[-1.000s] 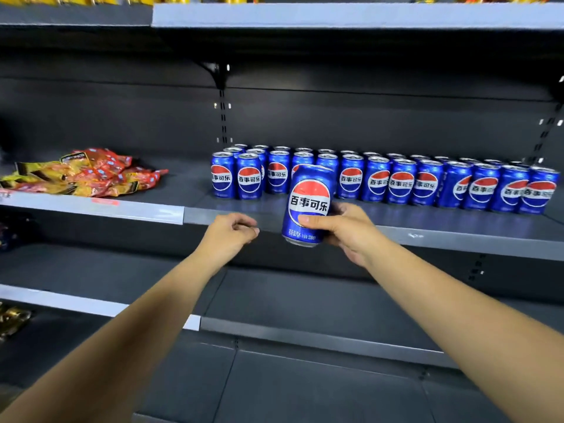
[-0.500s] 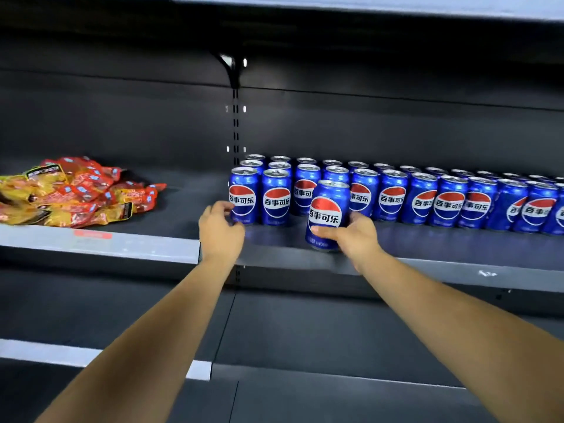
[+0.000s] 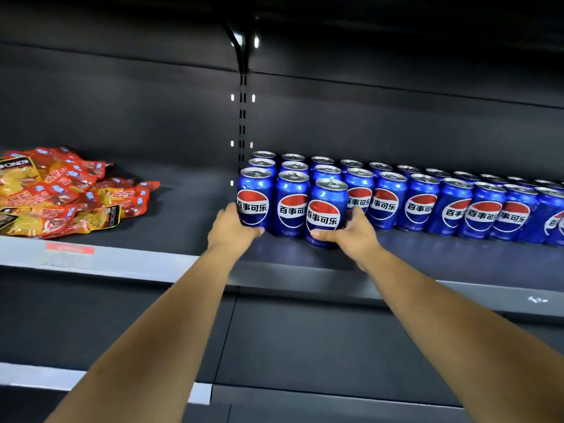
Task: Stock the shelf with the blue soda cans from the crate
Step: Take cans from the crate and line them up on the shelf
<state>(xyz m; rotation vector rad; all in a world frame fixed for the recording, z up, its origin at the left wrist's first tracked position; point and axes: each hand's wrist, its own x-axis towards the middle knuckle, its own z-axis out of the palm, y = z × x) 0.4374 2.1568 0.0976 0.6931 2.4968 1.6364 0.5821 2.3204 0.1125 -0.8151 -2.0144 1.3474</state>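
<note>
Several blue soda cans (image 3: 421, 206) with red, white and blue logos stand in rows on the dark shelf (image 3: 427, 261). My right hand (image 3: 351, 232) grips one more blue can (image 3: 325, 213) low on its body, upright, just in front of the front row. My left hand (image 3: 233, 232) grips the base of the leftmost front can (image 3: 254, 198), thumb under its front. The crate is out of view.
A heap of red and yellow snack packets (image 3: 61, 193) lies on the left part of the same shelf, with bare shelf between it and the cans. A grey price rail (image 3: 106, 261) runs along the front edge. A lower shelf (image 3: 305, 346) sits below.
My right hand has carried its can up and in onto the shelf, in front of the front row. My left hand has moved right from the shelf edge onto the leftmost can. The view came closer.
</note>
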